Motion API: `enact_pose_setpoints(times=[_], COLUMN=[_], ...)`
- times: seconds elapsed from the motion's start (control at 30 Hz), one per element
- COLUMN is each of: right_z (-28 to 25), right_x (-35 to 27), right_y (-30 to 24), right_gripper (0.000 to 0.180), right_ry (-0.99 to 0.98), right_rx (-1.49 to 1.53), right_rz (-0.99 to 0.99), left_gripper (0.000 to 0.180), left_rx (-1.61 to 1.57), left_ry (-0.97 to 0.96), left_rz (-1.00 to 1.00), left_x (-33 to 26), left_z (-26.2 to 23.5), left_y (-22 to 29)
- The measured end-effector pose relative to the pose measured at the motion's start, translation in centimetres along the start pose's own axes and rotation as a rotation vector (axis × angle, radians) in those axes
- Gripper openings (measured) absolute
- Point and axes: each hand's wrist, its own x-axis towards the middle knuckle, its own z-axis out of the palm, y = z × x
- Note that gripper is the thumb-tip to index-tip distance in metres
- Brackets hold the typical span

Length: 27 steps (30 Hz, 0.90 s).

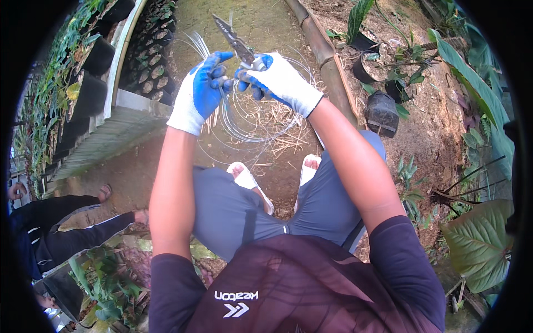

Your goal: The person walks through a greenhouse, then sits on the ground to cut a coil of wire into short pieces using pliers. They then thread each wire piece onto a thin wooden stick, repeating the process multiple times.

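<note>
Both my hands wear white gloves with blue palms and fingertips. My left hand (205, 89) has its fingers curled around a bundle of thin silvery wire, whose loose ends stick up above it. Loops of the wire coil (239, 133) hang down below my hands and spread to the right. In my right hand (272, 77) is a hand tool (234, 40) with a long, pointed, dark metal blade that looks toothed along its edge. The blade points up and to the left, away from me. Its handle is mostly hidden by my fingers.
Dry straw (286, 141) lies on the ground beyond my sandalled feet. A bamboo edging (327, 61) borders a soil bed with black plant pots (382, 114) on the right. To the left run a raised planter wall (105, 133) and another person's legs (83, 222).
</note>
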Motion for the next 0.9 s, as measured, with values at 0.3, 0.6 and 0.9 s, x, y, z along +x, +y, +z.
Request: enact_pose_setpoints(times=[0.3, 0.6, 0.9], right_z=[-0.1, -1.4, 2.4], right_x=[0.5, 2.2, 1.2], right_y=[1.1, 7.0, 1.4], right_gripper=[0.026, 0.040, 0.059], right_ry=[0.020, 0.270, 0.138], right_rx=[0.091, 0.061, 0.059], right_rz=[0.001, 0.137, -0.162], left_gripper=[0.026, 0.019, 0.025], left_rx=[0.339, 0.340, 0.612], left_ry=[0.292, 0.499, 0.534], left_rz=[0.163, 0.109, 0.452], left_x=[-0.2, 1.0, 2.8], left_z=[3.3, 1.3, 3.5], left_y=[-1.2, -1.6, -4.7])
